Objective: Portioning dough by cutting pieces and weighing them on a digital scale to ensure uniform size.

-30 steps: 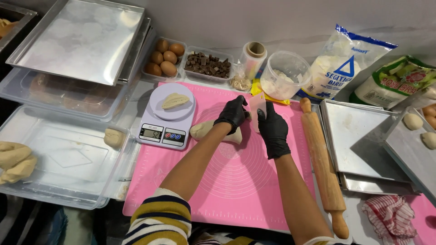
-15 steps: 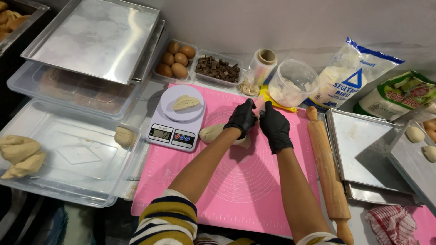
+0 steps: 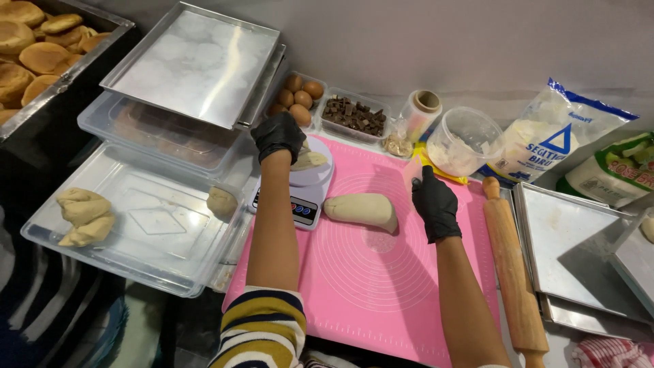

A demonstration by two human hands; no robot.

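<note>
At the pink mat's (image 3: 381, 286) back-left corner, left hand (image 3: 278, 134) closed over a small dough piece (image 3: 310, 160) on the scale (image 3: 300, 194). Right hand (image 3: 434, 204) upright holding a translucent scraper (image 3: 413, 174), just beside the dough log (image 3: 361, 210) mid-mat.

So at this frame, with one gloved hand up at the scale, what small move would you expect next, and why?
Probably lifting the small dough piece off the kitchen scale. The left hand is right over that piece, fingers curled down onto it, though an actual grip cannot be confirmed. The right hand rests on the pink mat, holding a flat scraper-like tool beside the larger dough log.
</note>
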